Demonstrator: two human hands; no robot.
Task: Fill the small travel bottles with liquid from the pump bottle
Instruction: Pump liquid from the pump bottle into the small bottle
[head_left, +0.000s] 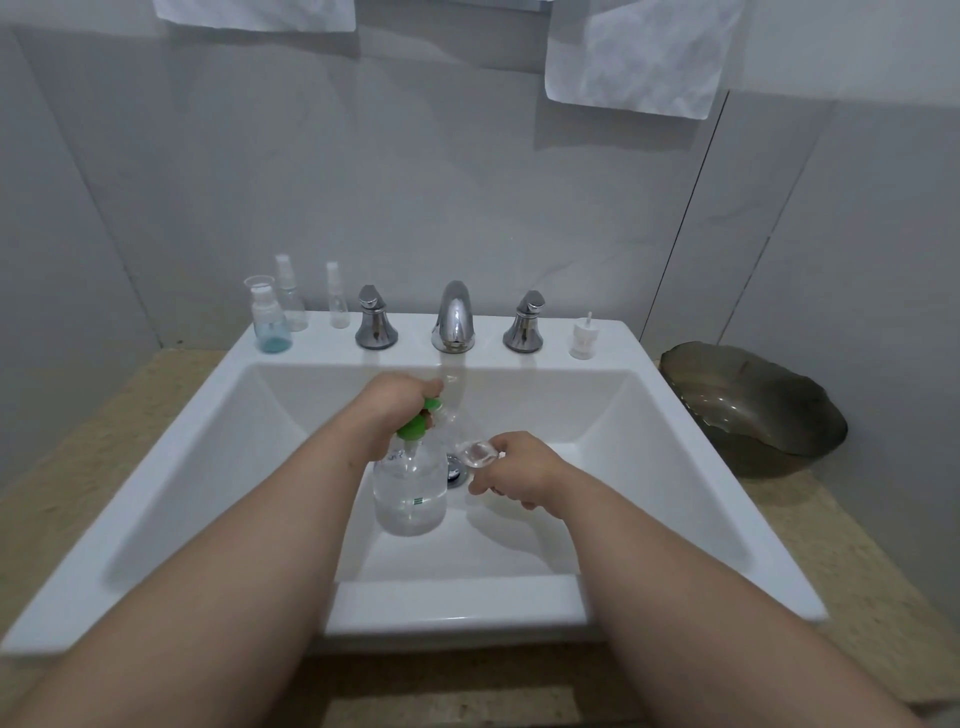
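Both reach over sink (675, 364): left grip (395, 402) curled round pump (413, 426), right grip (519, 462) pinching travel bottle (478, 453).

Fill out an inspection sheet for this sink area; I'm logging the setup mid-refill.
Surface: white sink set in a speckled beige counter.
Job's things: pump bottle, part full of clear liquid, upright in the basin; small clear bottle held near its spout; three travel bottles on the back-left ledge; loose white pump top back right.
Clutter: dark glass bowl on the counter, right.
Hands: left hand grips the green pump head; right hand holds the small clear bottle.
Cables: nothing seen.
Surroundings: grey tiled wall, two white towels, chrome faucet.
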